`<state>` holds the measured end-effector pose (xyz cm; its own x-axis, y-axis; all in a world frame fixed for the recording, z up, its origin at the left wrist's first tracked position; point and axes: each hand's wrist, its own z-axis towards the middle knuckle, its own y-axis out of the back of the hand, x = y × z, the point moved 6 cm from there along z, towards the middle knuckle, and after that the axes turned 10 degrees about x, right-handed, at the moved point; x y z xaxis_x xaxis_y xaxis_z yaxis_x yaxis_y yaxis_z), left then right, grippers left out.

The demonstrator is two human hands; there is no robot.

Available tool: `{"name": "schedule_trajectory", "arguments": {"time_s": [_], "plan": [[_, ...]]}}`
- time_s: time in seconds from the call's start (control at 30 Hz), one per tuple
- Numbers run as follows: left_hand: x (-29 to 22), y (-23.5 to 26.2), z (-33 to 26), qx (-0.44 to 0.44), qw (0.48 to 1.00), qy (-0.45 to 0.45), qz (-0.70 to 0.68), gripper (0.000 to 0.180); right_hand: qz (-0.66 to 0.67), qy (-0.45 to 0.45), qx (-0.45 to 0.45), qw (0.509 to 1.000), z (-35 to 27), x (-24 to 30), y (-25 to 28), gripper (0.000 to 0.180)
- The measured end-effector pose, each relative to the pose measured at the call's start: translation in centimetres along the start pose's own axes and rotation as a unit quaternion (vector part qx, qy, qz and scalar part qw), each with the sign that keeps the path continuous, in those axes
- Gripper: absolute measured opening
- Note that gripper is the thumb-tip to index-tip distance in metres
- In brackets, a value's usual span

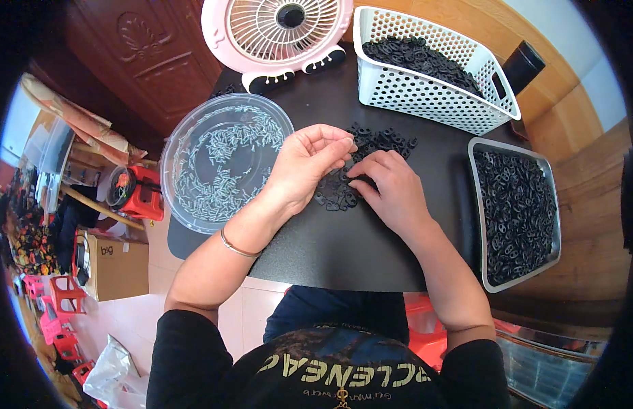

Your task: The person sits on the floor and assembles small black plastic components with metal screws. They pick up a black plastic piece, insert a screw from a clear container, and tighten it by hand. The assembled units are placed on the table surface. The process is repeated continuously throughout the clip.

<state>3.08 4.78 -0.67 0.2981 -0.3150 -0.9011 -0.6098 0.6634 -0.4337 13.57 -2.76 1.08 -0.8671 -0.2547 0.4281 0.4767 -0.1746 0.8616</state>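
“While the left hand [307, 160] and right hand [396, 192] hang just right of the clear tub [222, 167], which step do you take this to be?”

“Fine handling, I'd judge: picking among the small black plastic links [338, 199] scattered on the counter [330, 252], right of the tub.”

“And the fingers?”

“Left thumb and forefinger meet in a pinch; whether anything sits between them, I cannot tell. The right ones curl over the scatter with a slight gap near the tips, and I can't tell if a piece is gripped.”

“What would the next move call for?”

“Probably a light, precise fingertip grip, with both hands kept close.”

“Materials?”

“Those links look rounded and pierced with holes. More fill the shiny metal tray [478, 198], well right of the tub, and the white perforated basket [412, 105], right of the tub and further back. The tub itself is round and see-through, strewn with slim silvery screws [238, 140], or pieces much like them.”
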Motion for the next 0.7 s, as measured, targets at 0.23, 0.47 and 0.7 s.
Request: {"name": "schedule_trajectory", "arguments": {"time_s": [0.23,0.47,0.7], "plan": [[0.0,0.0,0.0,0.025,0.999,-0.034,0.005,0.008,0.096,-0.046,0.005,0.994,0.0,-0.5,0.0,0.013],[0.2,-0.1,0.0,0.031,0.999,-0.035,-0.015,0.012,0.366,-0.063,-0.109,0.922,-0.4,-2.4,0.9,0.010],[0.4,-0.6,0.0,0.049,0.999,-0.012,-0.012,0.016,0.362,-0.027,-0.090,0.927,-0.5,-1.9,2.1,0.025]]}}
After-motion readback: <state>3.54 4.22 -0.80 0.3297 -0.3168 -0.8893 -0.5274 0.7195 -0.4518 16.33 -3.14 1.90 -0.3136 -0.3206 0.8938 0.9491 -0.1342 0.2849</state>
